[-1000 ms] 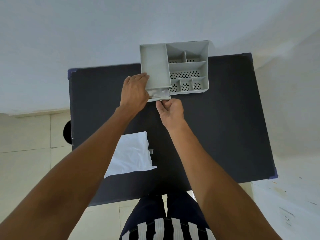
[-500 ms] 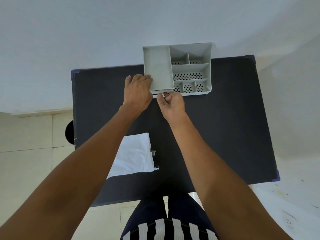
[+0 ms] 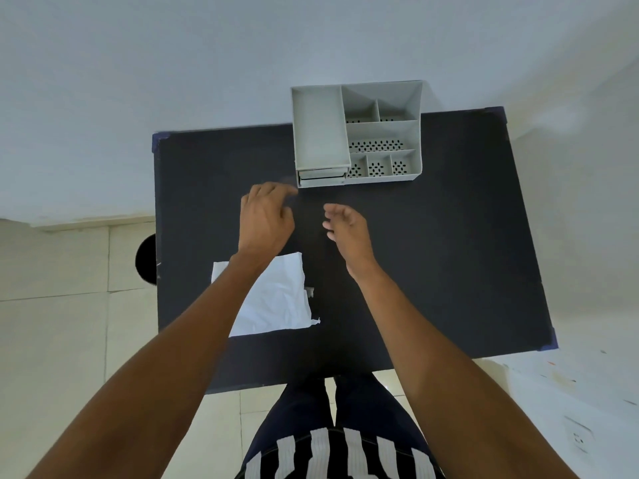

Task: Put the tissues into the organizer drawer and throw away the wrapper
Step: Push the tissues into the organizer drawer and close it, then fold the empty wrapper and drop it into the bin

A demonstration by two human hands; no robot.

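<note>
A grey organizer (image 3: 356, 133) with several compartments stands at the far edge of the black table (image 3: 432, 254). Its drawer (image 3: 321, 177) at the front left is pushed in, and the tissues are not visible. The white wrapper (image 3: 280, 299) lies flat on the table near me, partly under my left forearm. My left hand (image 3: 266, 219) hovers a little in front of the drawer, fingers loosely apart, holding nothing. My right hand (image 3: 347, 229) hovers beside it, fingers curled and apart, also holding nothing.
A small grey scrap (image 3: 310, 291) lies by the wrapper's right edge. A dark round object (image 3: 147, 259) shows on the floor beyond the table's left edge. A white wall rises behind the table. My legs stand at the table's near edge.
The drawer was pushed shut. Both hands let go of the organizer and drew back toward me.
</note>
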